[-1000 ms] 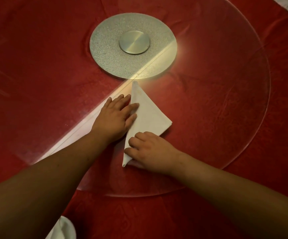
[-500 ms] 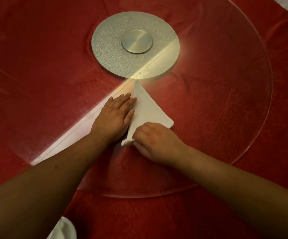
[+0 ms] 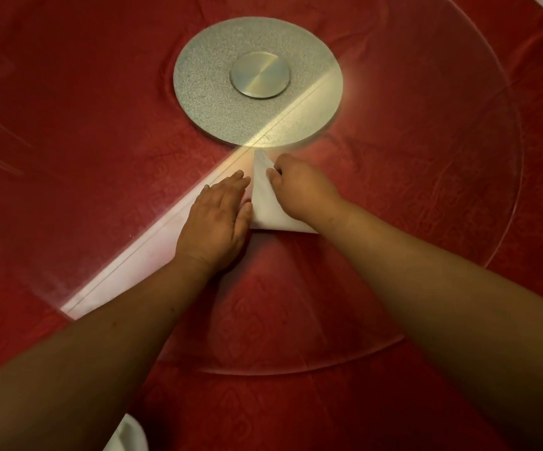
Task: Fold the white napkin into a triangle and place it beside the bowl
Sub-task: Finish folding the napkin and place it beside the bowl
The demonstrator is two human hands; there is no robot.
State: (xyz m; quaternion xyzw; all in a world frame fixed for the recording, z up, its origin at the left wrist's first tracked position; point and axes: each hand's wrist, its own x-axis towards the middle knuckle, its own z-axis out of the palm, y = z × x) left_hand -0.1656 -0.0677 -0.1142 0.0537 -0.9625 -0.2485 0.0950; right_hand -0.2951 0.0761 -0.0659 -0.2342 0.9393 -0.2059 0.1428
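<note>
The white napkin (image 3: pixel 265 206) lies folded into a small triangle on the glass turntable, its tip pointing away from me. My right hand (image 3: pixel 299 190) pinches a folded layer near the napkin's far tip and covers its right side. My left hand (image 3: pixel 219 216) lies flat with fingers together, pressing the napkin's left edge. No bowl can be made out for certain; a white rounded object (image 3: pixel 127 434) peeks in at the bottom edge under my left arm.
A clear glass turntable (image 3: pixel 458 222) covers the red tablecloth (image 3: pixel 52 92). Its frosted round hub (image 3: pixel 257 81) with a metal cap sits just beyond the napkin. A pale streak of reflected light (image 3: pixel 153 252) runs diagonally across the glass.
My right hand carried the napkin's near corner up from beside my left wrist to the far tip, making the triangle smaller. My left hand stayed pressed on the left edge.
</note>
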